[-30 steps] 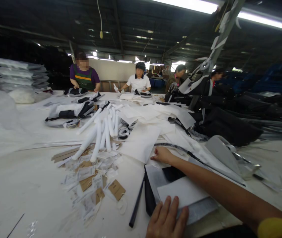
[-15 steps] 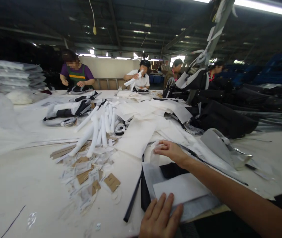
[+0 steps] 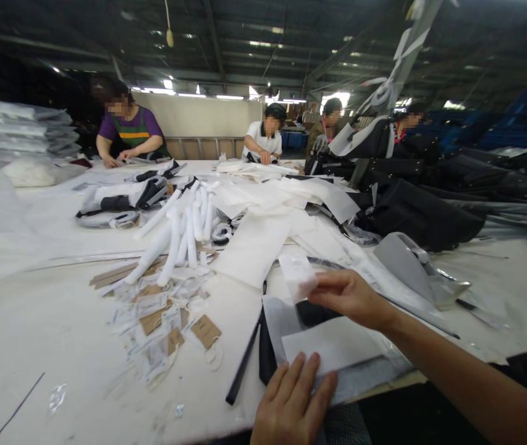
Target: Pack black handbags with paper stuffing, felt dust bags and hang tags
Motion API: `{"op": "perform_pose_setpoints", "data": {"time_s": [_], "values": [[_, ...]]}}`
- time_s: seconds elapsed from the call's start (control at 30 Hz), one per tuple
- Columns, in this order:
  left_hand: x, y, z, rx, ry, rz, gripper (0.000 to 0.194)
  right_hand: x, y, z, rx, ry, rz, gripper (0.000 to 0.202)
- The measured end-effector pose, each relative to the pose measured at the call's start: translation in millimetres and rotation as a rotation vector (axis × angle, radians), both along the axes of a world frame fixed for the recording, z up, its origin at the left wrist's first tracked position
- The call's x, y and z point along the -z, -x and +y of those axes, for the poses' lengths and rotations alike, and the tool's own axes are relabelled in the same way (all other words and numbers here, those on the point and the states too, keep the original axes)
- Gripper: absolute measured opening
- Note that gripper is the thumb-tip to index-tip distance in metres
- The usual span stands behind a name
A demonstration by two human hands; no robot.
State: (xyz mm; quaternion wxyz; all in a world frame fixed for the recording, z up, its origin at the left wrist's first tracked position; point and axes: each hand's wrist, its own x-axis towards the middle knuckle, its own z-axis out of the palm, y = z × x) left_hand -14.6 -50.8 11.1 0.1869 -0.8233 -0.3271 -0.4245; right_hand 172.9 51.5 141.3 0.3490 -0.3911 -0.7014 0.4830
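Note:
My right hand [image 3: 353, 298] pinches one edge of a thin white sheet of paper [image 3: 295, 271], holding it up over a flat black item, perhaps a bag. My left hand [image 3: 293, 398] lies with fingers spread on the near edge of the folded white paper [image 3: 332, 346] covering that item. Beneath sits a greyish translucent sheet [image 3: 365, 378]. The black item's side [image 3: 267, 355] shows at the left, and a black strap [image 3: 244, 361] runs beside it on the table. Part of a black panel [image 3: 316, 313] is visible under my right hand.
White foam tubes [image 3: 192, 232] and brown tags [image 3: 206, 331] in small clear bags lie to the left. Loose white sheets [image 3: 251, 247] spread ahead. Black bags [image 3: 423, 213] are heaped at the right. Several co-workers sit across the table, one in a purple top [image 3: 152, 127].
My right hand has moved right and slightly nearer, drawing the thin white paper into clearer view. My left hand stays on the folded paper. Across the table, a co-worker has lowered the white tubes.

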Motion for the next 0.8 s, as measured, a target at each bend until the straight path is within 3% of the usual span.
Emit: {"op": "perform_pose_setpoints", "data": {"time_s": [0.1, 0.13, 0.2, 0.27, 0.33, 0.5, 0.63, 0.8], "values": [[2.6, -3, -1, 0.028, 0.027, -0.092, 0.03, -16.0, -14, -28, -0.455, 0.235, -0.163, 0.044], [3.8, -4, -2, 0.038, 0.044, -0.117, 0.03, -17.7, -17, -34, -0.533, 0.325, -0.159, 0.052], [6.0, -6, -3, 0.049, 0.079, -0.131, 0.029, -13.7, -19, -36, -0.426, 0.342, -0.151, 0.054], [7.2, -6, -5, 0.047, 0.107, -0.108, 0.026, -1.3, -17, -32, -0.15, 0.144, -0.248, 0.037], [7.5, -6, -6, 0.044, 0.115, -0.102, 0.026, 14.9, -16, -23, -0.03, -0.074, -0.41, 0.026], [7.5, -5, -7, 0.05, 0.104, -0.109, 0.025, 48.8, -17, -11, -0.144, -0.311, -0.636, 0.045], [6.9, -7, -6, 0.048, 0.084, -0.134, 0.028, 61.4, -14, -10, -0.165, -0.332, -0.656, 0.032], [6.6, -8, -6, 0.04, 0.087, -0.148, 0.031, 59.9, -2, -12, -0.164, -0.319, -0.663, 0.01]]}}
